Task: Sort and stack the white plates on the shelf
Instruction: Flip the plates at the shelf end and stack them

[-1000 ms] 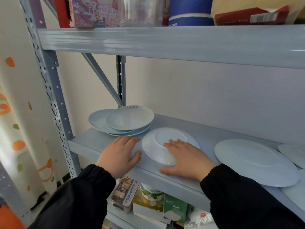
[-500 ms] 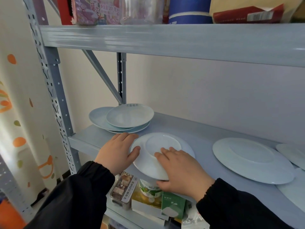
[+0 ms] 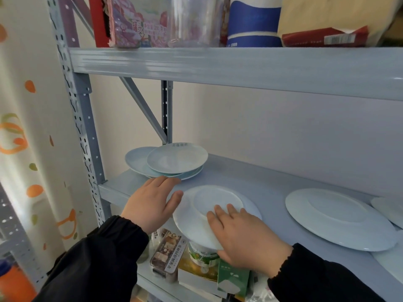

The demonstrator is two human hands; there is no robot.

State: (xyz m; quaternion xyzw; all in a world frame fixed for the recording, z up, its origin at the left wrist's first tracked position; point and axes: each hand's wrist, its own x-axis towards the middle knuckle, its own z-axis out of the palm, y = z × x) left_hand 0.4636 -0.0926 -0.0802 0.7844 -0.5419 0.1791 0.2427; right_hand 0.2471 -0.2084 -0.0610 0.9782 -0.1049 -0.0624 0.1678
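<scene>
Upturned plate juts farther off the shelf; hands on it.

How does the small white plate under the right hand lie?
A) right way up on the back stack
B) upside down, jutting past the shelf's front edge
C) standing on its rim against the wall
B: the small white round plate shows its foot ring upward and overhangs the grey metal shelf, under the right hand.
</scene>
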